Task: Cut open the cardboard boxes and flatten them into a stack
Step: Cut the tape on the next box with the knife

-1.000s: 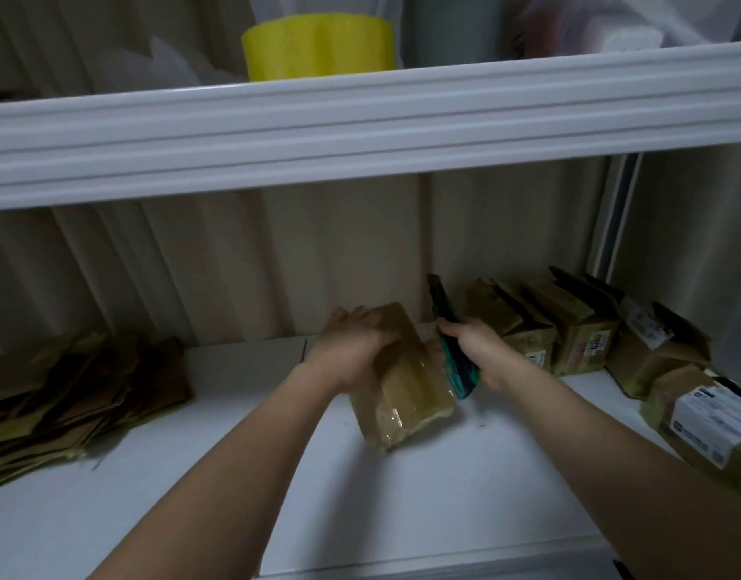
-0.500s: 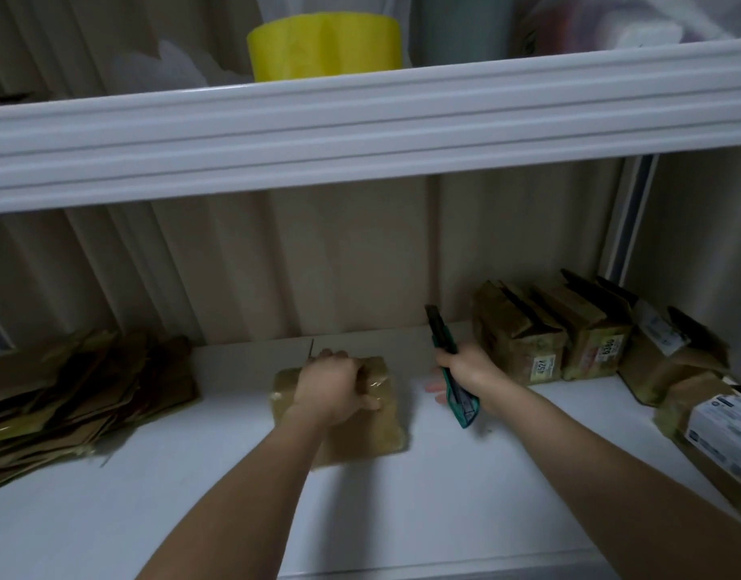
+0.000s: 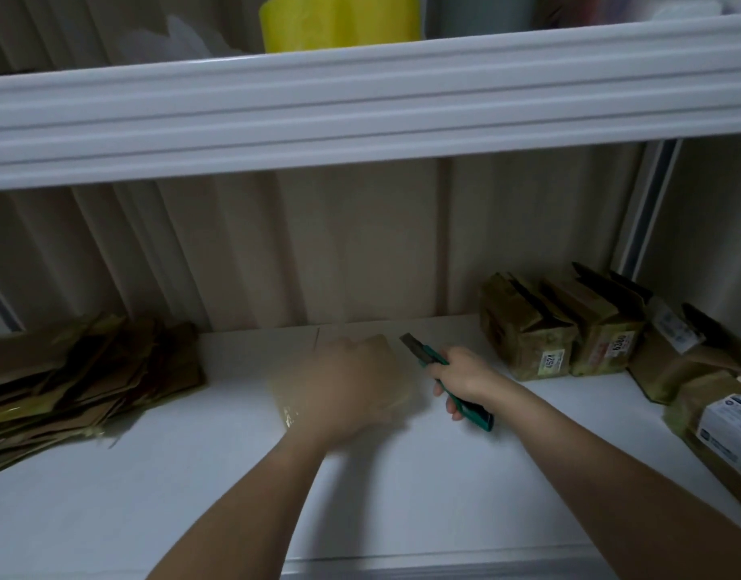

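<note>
A small taped cardboard box (image 3: 289,391) lies on the white shelf (image 3: 402,496), blurred by motion. My left hand (image 3: 352,383) is on top of it and hides most of it; whether the fingers curl round the box cannot be told. Just to its right, my right hand (image 3: 461,374) grips a green utility knife (image 3: 469,408) by the handle, blade end (image 3: 410,343) pointing up and left toward the box. A stack of flattened cardboard (image 3: 80,378) lies at the far left of the shelf.
Several opened small boxes (image 3: 528,332) with labels stand in a row at the right, and more boxes (image 3: 720,420) crowd the right edge. A white upper shelf (image 3: 360,102) with a yellow tape roll (image 3: 339,20) hangs overhead. A corrugated wall closes the back.
The box went from tilted between both hands to lying on the shelf under my left hand. My right hand drew the knife off to the right and lowered it.
</note>
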